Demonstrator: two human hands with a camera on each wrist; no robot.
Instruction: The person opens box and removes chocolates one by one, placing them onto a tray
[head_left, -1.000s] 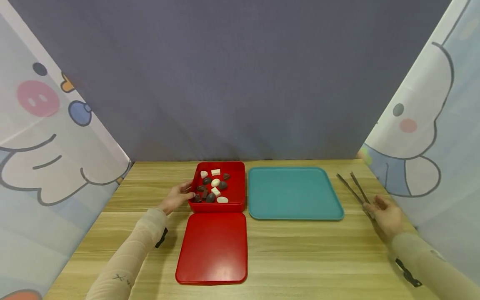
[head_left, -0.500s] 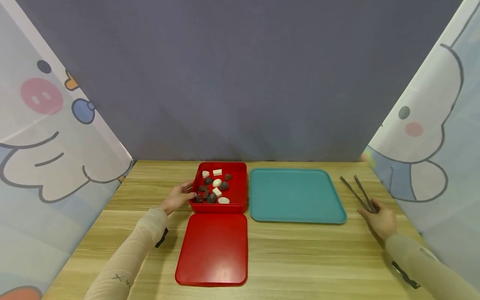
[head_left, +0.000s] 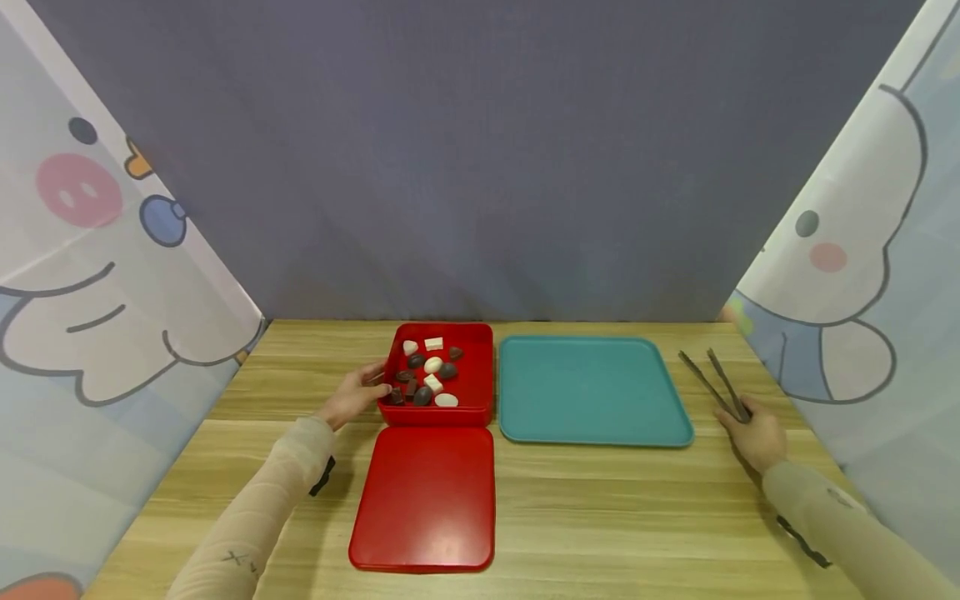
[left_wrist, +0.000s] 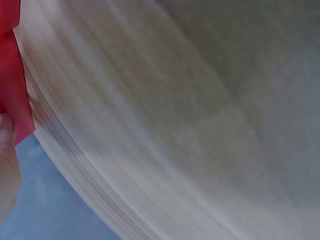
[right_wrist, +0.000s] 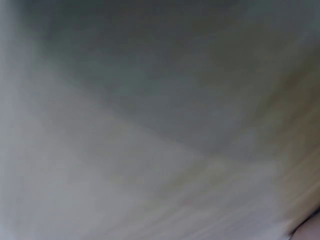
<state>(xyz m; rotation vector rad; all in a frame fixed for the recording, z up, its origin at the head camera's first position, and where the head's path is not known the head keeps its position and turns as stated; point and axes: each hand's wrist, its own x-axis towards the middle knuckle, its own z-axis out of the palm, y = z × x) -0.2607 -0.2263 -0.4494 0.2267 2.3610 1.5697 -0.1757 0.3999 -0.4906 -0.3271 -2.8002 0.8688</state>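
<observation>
My left hand [head_left: 352, 397] holds the left wall of a red box [head_left: 472, 415], with the thumb over its rim. Inside lie several chocolates, dark ones such as an egg-shaped piece [head_left: 423, 396] and white ones such as an oval piece [head_left: 433, 365]. In the left wrist view, the thumb [left_wrist: 6, 165] lies against the red box [left_wrist: 15, 90]. My right hand [head_left: 759, 435] grips metal tongs [head_left: 705, 377] near their joined end. The tongs' arms are spread and point away from me. The right wrist view is blurred, with only a sliver of skin at the lower right corner.
A red lid [head_left: 423, 500] lies directly in front of the box. To the box's right sits a flat teal tray [head_left: 592, 392], between it and the tongs. The wooden table [head_left: 637, 508] meets a grey curtain [head_left: 480, 167] at the back, with printed cloths on both sides.
My right hand has taken firmer hold of the tongs, drawing slightly left, and their arms have shifted a little. My left hand has stayed at the box.
</observation>
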